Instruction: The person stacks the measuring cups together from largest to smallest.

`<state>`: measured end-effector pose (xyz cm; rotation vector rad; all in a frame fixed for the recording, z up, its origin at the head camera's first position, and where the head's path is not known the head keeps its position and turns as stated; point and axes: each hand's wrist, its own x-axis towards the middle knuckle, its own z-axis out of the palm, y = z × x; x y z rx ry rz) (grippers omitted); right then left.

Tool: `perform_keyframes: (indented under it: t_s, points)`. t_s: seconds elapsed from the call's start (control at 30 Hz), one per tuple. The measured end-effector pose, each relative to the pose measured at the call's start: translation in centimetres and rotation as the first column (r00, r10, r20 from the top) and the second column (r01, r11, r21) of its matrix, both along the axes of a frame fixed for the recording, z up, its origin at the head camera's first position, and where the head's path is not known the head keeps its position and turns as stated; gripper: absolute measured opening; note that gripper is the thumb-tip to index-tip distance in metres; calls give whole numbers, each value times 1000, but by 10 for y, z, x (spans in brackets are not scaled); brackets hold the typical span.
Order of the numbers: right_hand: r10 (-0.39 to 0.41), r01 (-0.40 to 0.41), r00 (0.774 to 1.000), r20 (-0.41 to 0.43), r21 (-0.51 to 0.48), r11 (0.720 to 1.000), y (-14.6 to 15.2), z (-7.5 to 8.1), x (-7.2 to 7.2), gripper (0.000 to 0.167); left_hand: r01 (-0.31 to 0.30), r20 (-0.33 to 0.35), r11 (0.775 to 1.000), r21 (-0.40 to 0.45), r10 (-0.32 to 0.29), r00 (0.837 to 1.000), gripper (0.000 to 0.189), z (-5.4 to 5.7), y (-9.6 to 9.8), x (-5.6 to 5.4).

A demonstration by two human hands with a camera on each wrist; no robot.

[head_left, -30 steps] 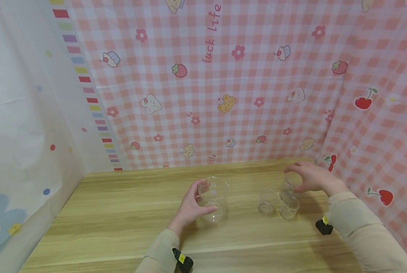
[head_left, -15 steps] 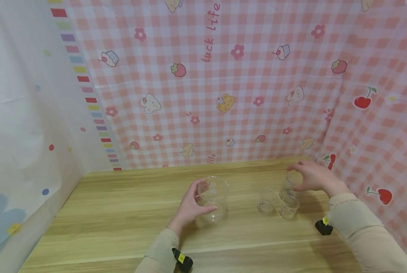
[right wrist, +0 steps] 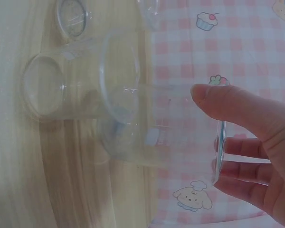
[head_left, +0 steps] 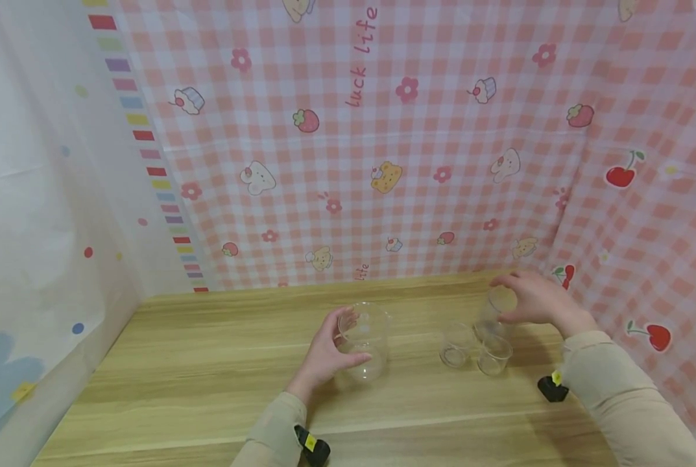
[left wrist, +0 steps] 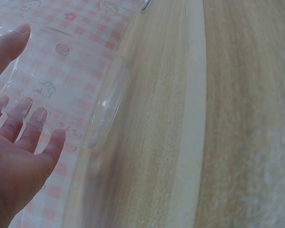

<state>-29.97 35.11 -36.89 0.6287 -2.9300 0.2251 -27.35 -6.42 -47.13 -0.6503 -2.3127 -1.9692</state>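
My left hand holds a large clear glass beaker upright at mid-table, thumb on the near side and fingers on the far side. In the left wrist view those fingers show through the beaker's glass. On the right, my right hand grips a tall clear beaker by its rim from above. The right wrist view has the thumb and fingers on opposite sides of the rim. Two smaller beakers, one in front and one to the left, stand close to it.
The wood-grain table meets a pink checked cloth at the back. A similar cloth hangs close to the right arm, and a white dotted cloth hangs at the left.
My right hand and its beaker have shifted very slightly, with the beaker's base moving a little left and up. My left hand, the large beaker and the two smaller beakers have stayed put.
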Motion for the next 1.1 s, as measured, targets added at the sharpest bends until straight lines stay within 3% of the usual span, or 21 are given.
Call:
perform_keyframes:
  t_s: [0.87,1.1]
  points:
    - [-31,29,999,-41,-48,998,-20,28,6,67,-1,-13,999,-35,0,1000,90,1,0,1]
    - [-10,6,998,-67,-58,998,-31,35,8,67,1,-14,1000,-32,-1,1000,90,0,0,0]
